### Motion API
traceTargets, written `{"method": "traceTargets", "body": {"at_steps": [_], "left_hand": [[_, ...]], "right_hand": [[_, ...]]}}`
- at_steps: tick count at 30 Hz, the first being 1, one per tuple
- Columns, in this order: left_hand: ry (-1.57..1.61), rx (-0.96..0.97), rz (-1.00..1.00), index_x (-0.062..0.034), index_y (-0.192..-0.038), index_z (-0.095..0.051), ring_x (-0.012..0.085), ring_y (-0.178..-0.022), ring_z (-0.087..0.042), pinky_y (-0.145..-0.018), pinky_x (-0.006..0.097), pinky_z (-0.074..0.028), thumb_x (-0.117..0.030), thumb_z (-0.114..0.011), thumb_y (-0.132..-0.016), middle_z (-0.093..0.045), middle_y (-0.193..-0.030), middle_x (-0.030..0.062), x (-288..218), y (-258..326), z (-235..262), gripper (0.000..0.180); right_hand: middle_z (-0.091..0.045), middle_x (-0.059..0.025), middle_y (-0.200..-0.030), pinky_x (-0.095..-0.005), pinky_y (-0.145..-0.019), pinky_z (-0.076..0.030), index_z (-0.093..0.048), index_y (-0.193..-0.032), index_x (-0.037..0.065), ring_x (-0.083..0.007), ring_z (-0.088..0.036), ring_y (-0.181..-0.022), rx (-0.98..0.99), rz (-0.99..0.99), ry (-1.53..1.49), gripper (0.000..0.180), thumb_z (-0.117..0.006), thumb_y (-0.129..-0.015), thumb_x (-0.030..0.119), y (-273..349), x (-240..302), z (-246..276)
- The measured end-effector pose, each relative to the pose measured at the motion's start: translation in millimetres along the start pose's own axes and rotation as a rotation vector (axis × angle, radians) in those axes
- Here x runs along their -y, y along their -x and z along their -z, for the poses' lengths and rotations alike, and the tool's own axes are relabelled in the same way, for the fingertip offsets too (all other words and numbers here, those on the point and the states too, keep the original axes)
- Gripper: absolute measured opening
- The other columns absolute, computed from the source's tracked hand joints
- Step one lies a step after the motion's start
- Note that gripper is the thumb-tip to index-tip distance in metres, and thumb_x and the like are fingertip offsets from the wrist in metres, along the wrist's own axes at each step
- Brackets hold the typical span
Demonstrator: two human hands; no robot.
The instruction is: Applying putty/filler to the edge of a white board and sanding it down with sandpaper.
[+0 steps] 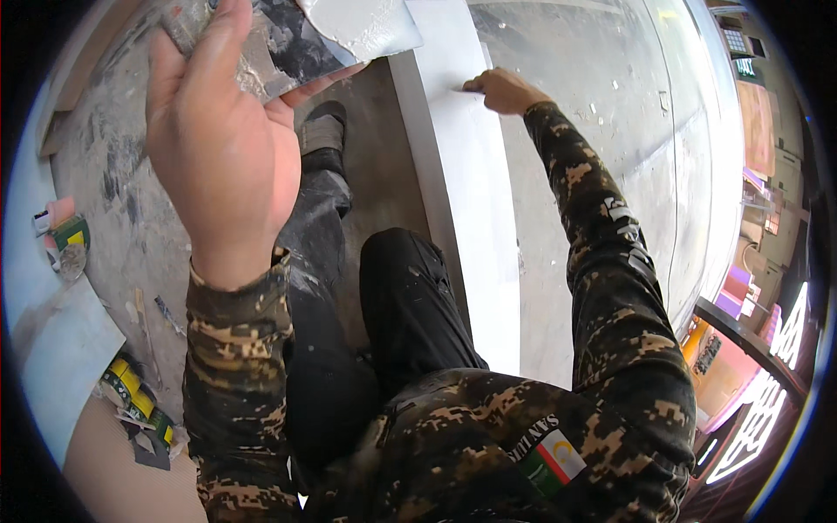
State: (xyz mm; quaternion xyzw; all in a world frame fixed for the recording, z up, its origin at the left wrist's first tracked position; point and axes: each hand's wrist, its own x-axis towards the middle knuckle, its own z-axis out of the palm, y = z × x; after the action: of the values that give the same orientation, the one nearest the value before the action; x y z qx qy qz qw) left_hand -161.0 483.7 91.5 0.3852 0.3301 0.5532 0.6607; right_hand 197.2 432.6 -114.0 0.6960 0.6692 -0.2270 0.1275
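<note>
Left hand (pixel 218 139), raised at 11 o'clock, fingers closed around a plaster-caked hawk board (pixel 296 39) carrying grey-white filler. Right hand (pixel 504 90), at 1 o'clock, rests against the white ledge (pixel 471 200), fingers curled; whether they hold anything cannot be told. Yellow tape rolls (pixel 131 392) lie on the spattered floor (pixel 131 200) at 8 o'clock.

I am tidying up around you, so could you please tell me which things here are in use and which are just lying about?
In use:
left hand holding a putty-smeared trowel
right hand on the white wall strip

Lying about:
yellow tape rolls
white board
small pink and green items
</note>
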Motion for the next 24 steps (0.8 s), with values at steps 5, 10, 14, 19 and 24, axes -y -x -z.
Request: {"method": "traceTargets", "body": {"at_steps": [5, 10, 14, 19, 24], "left_hand": [[0.011, 0.028, 0.021, -0.0091, -0.135, -0.048, 0.0244, -0.11, -0.065, -0.082, 0.049, -0.06, -0.014, -0.056, -0.099, -0.061, -0.127, 0.0083, 9, 24, -11, 0.038], [0.094, 0.058, 0.044, -0.0087, -0.136, -0.047, 0.0255, -0.112, -0.063, -0.083, 0.048, -0.059, -0.016, -0.057, -0.098, -0.059, -0.128, 0.0087, 17, 40, -10, 0.04], [0.059, -0.025, 0.079, -0.0094, -0.137, -0.045, 0.0257, -0.113, -0.062, -0.083, 0.047, -0.059, -0.016, -0.056, -0.098, -0.058, -0.129, 0.0085, 26, 50, -11, 0.041], [0.04, 0.038, 0.123, -0.0096, -0.138, -0.044, 0.0249, -0.114, -0.062, -0.083, 0.047, -0.059, -0.017, -0.056, -0.099, -0.057, -0.129, 0.0088, 32, 57, 0, 0.042], [0.045, 0.048, 0.154, -0.0094, -0.137, -0.045, 0.0246, -0.114, -0.062, -0.083, 0.046, -0.059, -0.017, -0.056, -0.099, -0.058, -0.128, 0.0087, 37, 65, 3, 0.041]], "right_hand": [[-0.071, -0.0138, -0.09, -0.0413, -0.08, -0.057, -0.072, -0.11, 0.011, -0.0304, -0.068, -0.083, -0.001, 0.048, -0.033, 0.032, -0.05, -0.089, 0.001, 88, 24, -49], [-0.069, -0.0089, -0.096, -0.0364, -0.082, -0.058, -0.071, -0.112, 0.012, -0.0294, -0.066, -0.091, -0.004, 0.109, -0.105, 0.037, -0.05, -0.088, -0.005, 175, 42, -116], [-0.072, -0.0085, -0.104, -0.0386, -0.091, -0.055, -0.071, -0.113, 0.01, -0.0289, -0.066, -0.097, 0.094, 0.056, -0.136, 0.034, -0.051, -0.089, -0.004, 173, 26, -115], [-0.067, -0.0127, -0.123, -0.0398, -0.1, -0.05, -0.066, -0.123, 0.007, -0.0332, -0.061, -0.113, -0.702, 0.113, -0.441, 0.049, -0.054, -0.077, -0.007, 115, 38, -75], [-0.063, -0.0109, -0.129, -0.0406, -0.105, -0.046, -0.063, -0.126, 0.007, -0.0327, -0.053, -0.123, -0.625, 0.01, -0.341, 0.052, -0.058, -0.075, -0.006, 112, 16, -117]]}}
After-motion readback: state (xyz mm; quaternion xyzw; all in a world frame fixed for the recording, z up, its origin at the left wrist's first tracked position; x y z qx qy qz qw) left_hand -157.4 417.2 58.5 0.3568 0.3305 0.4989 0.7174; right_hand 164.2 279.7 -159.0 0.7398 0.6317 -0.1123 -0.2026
